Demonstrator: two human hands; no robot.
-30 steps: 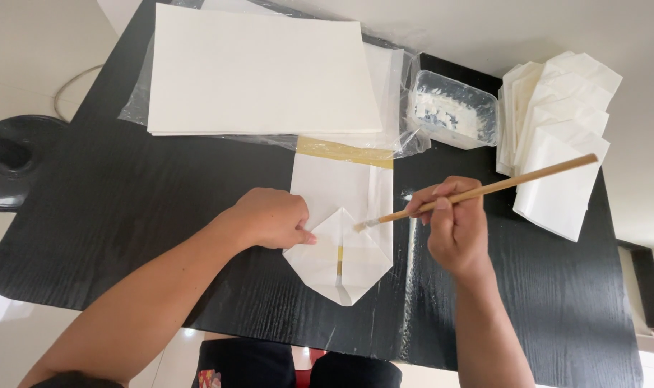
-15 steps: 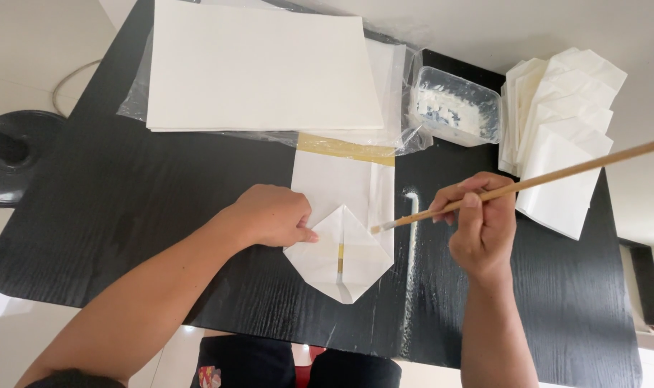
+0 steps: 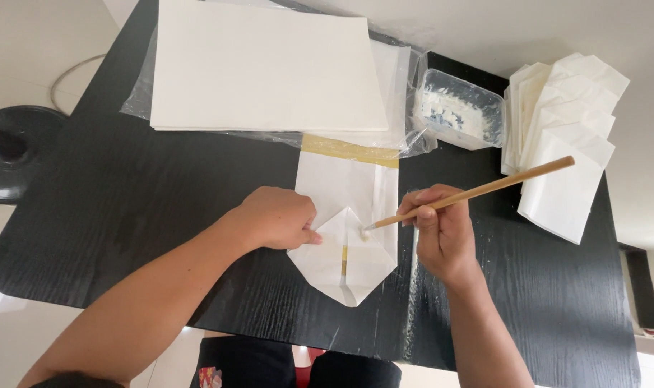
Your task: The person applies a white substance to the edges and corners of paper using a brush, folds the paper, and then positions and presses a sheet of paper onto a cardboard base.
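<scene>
Left hand (image 3: 275,218) flat, pressing folded paper (image 3: 348,215) on table (image 3: 126,194). Right hand (image 3: 442,233) gripping brush (image 3: 470,194), tip touching fold. Tub (image 3: 460,109), paper stack (image 3: 564,140) beyond.

Clear plastic wrapper (image 3: 144,100) under white paper sheets (image 3: 269,65), at the table's far edge.

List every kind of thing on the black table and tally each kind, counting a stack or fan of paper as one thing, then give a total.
Stack of white sheets: 1
Folded paper bag: 1
Fan of finished bags: 1
Clear paste tub: 1
Wooden brush: 1
Plastic wrap: 1
Total: 6
</scene>
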